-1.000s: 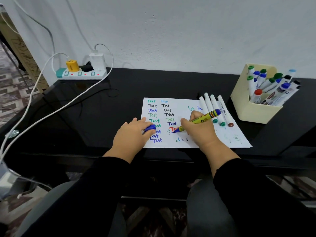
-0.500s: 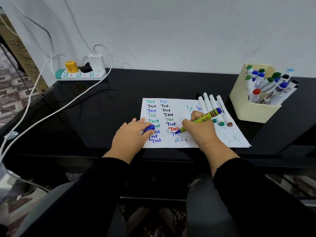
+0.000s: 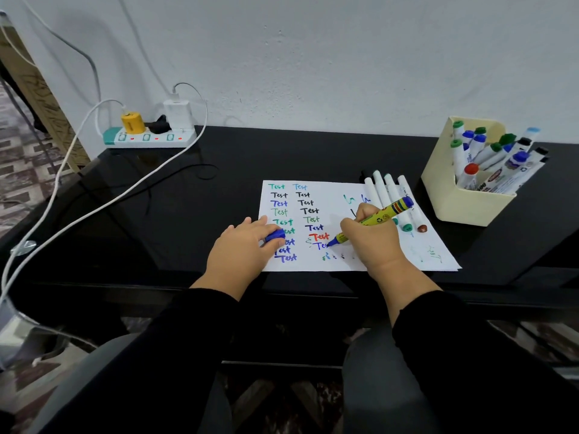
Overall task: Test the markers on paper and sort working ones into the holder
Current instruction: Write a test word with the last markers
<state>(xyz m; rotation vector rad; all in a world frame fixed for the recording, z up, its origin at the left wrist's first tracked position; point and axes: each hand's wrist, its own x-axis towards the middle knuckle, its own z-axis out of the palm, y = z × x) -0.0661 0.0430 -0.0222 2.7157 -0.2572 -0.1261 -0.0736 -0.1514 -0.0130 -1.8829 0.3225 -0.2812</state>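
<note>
A white sheet of paper [image 3: 338, 202] lies on the black table, covered with two columns of "Test" words in several colours. My right hand [image 3: 371, 238] grips a yellow marker with a blue tip [image 3: 380, 216], its tip touching the paper below a red "Test". My left hand [image 3: 242, 249] rests on the paper's left edge and pinches a blue cap [image 3: 275, 236]. Several white markers [image 3: 393, 198] lie side by side on the paper's upper right. A cream holder [image 3: 466, 202] at the right holds several capped markers.
A power strip [image 3: 148, 139] with a yellow plug and a white charger sits at the back left. White and black cables [image 3: 125, 195] run across the table's left half. The wall stands close behind the table. My knees are under the front edge.
The marker tip has moved slightly right along the line below the red "Test", leaving new blue letters. My left hand keeps the cap in place.
</note>
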